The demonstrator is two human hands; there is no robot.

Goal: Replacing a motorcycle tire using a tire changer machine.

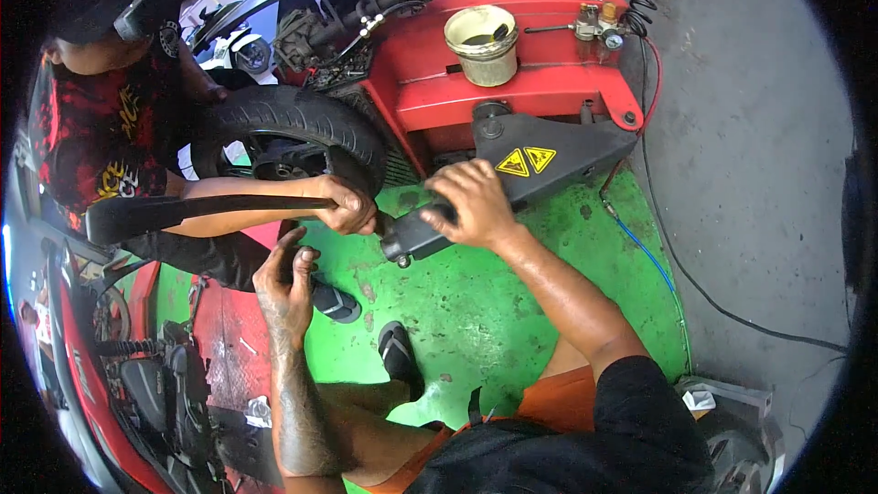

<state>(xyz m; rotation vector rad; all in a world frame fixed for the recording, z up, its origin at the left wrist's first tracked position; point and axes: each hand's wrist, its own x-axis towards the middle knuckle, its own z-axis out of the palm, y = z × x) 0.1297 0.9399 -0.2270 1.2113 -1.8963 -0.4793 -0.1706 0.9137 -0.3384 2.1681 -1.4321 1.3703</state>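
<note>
The person's right hand (pixel 474 203) is wrapped tight round the black arm (pixel 512 185) of the red tyre machine (pixel 512 82), gripping it near its lower end, just above the green floor (pixel 476 311). Their left hand (pixel 285 282) hangs lower, fingers loosely spread and holding nothing, close to the tyre (pixel 283 123) that stands against the machine. A co-worker's hand (pixel 346 206) clutches a long dark bar (pixel 197 212), just beside the black arm. A cream tub (pixel 483 44) sits on top of the machine. A red motorbike (pixel 101 375) stands at the left
</note>
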